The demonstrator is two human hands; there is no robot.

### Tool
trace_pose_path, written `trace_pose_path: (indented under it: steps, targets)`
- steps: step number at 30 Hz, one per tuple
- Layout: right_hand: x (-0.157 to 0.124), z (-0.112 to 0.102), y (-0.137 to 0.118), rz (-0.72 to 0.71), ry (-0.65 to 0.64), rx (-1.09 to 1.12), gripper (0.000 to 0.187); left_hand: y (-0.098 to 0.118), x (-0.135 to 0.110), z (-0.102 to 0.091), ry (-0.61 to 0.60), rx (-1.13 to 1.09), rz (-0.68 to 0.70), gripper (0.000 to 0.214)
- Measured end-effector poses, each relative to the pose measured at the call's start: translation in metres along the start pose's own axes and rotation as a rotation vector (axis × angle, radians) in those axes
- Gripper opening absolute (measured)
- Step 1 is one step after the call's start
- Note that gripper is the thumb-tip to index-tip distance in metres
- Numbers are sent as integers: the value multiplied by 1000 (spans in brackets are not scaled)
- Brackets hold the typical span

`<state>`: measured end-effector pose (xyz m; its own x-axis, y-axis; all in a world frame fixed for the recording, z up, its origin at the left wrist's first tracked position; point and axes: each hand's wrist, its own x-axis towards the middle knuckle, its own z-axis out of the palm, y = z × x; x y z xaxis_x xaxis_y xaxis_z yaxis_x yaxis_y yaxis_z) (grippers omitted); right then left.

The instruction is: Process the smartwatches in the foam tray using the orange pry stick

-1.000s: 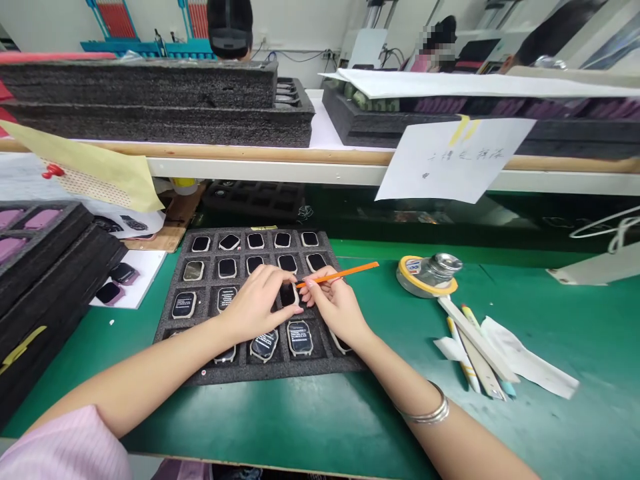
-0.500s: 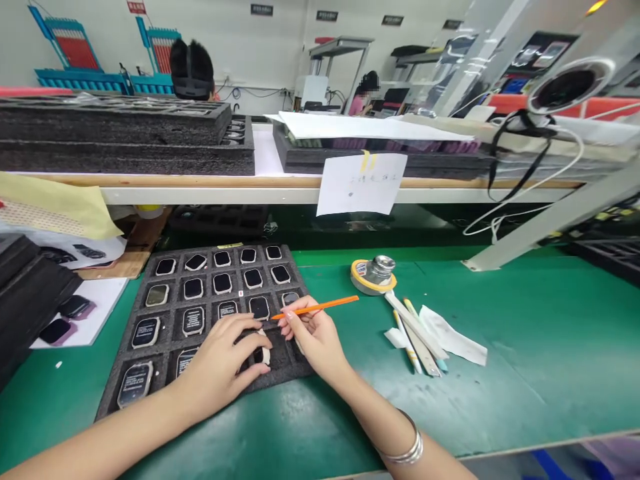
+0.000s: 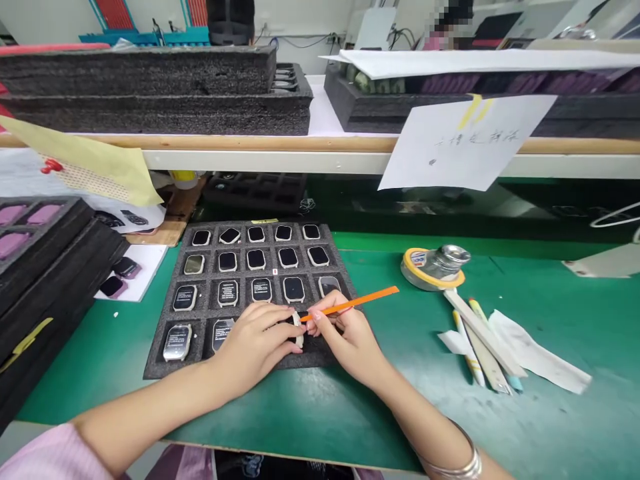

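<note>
My left hand (image 3: 263, 337) is closed around a smartwatch (image 3: 299, 331), which is turned up on its side over the front row of the tray; most of it is hidden by my fingers. Pinched in my right hand (image 3: 345, 333) is a thin orange stick (image 3: 367, 297), its pointed end at the side of that watch. Both hands rest over a black foam tray (image 3: 156, 353) with rows of square pockets. Several smartwatches lie in them face up, such as a watch (image 3: 177, 342) showing small white text and a dark-screened watch (image 3: 293, 289).
Right of the tray lie a yellow tape roll (image 3: 411, 270) with a metal-topped container, a marker (image 3: 469, 350), flat sticks (image 3: 493, 340) and crumpled paper (image 3: 543, 353). Stacked foam trays (image 3: 60, 280) stand left. A shelf (image 3: 270, 157) carrying more trays crosses behind; a paper sign (image 3: 465, 143) hangs from it.
The view has swung and shifted, so the tray and hands appear further right. The orange stick's tip has come against the side of the watch held in my left hand.
</note>
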<state>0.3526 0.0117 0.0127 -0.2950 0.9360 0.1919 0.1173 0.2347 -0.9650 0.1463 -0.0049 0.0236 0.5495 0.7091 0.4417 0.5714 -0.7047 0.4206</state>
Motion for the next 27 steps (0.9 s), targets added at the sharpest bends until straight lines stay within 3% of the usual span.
trace_pose_path:
  steps: [5,11,15,20,23,27]
  targets:
    - [0,-2,0,-24,-25,-78,22,3,0,0,-66,-19,-33,23]
    - [0,-2,2,-37,-10,-106,22,7,5,-19,-168,1,-255,64]
    - [0,-2,2,-39,22,-81,26,-18,15,-33,-202,192,-230,41]
    - [8,-4,1,-21,170,17,30,-59,24,-36,-281,158,-129,33]
    - [18,-1,-5,-12,220,43,29,-66,21,-39,-253,164,-83,30]
    - [39,12,-18,1,111,36,28,-66,10,-46,-151,104,-112,24]
